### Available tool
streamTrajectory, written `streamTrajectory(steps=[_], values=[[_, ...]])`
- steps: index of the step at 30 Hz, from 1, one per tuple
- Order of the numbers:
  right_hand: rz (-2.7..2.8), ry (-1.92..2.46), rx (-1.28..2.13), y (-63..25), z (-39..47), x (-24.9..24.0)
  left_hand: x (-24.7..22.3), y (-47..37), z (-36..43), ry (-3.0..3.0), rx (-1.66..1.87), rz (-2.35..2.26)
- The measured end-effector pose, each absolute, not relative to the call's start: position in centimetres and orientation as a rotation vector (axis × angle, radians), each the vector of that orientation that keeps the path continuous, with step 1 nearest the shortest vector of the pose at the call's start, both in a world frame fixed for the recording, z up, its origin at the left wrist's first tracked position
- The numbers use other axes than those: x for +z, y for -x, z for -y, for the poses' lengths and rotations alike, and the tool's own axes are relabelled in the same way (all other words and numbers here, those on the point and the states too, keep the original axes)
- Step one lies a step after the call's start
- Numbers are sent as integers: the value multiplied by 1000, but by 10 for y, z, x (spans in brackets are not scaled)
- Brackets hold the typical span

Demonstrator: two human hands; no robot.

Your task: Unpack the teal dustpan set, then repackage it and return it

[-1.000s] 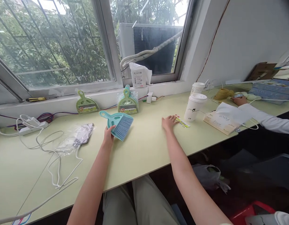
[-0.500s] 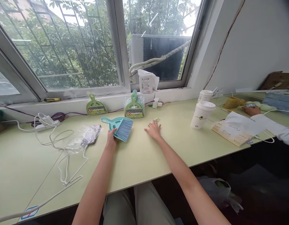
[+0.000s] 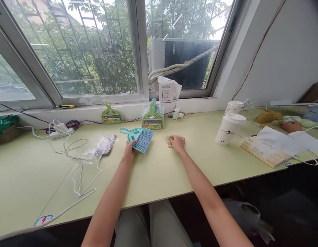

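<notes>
My left hand (image 3: 129, 148) grips the edge of a teal dustpan (image 3: 130, 134), thumb on top. A small brush (image 3: 144, 140) with blue-grey bristles lies nested in the pan, which is held just over or on the table. To the right, my right hand (image 3: 178, 142) rests low at the tabletop with its fingers curled together. A small printed label (image 3: 171, 138) with yellow-green print shows at its fingertips, mostly covered. Behind stand a stack of wrapped dustpan sets (image 3: 153, 117) and a single green set (image 3: 111, 115), both with label cards, leaning on the wall.
White paper cups (image 3: 229, 128) and a tissue pack (image 3: 264, 145) stand to the right. A co-worker's hand (image 3: 290, 126) is at the far right. Leftward lie a plastic-wrapped item (image 3: 103, 145), white cables (image 3: 80, 178) and a power strip (image 3: 61, 132). A box cutter (image 3: 67, 106) lies on the sill.
My right hand has gone from spread flat over the label to curled fingers gathering it. My left hand still holds the dustpan. The view has shifted slightly left.
</notes>
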State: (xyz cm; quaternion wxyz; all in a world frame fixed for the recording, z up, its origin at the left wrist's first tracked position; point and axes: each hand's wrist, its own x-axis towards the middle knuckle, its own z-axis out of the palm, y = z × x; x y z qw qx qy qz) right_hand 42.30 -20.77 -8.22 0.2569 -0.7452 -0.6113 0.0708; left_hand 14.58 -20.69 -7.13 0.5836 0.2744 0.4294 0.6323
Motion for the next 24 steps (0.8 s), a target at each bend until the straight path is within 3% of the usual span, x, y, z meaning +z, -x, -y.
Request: streamTrajectory(steps=[5, 13, 24], values=[[1304, 1803, 136, -402, 216, -58, -68, -162, 218, -718, 1423, -994], [1717, 1637, 302, -309, 242, -74, -59, -198, 243, -825, 1382, -803], [1488, 1611, 560, -309, 246, -68, -62, -199, 242, -935, 1384, -797]])
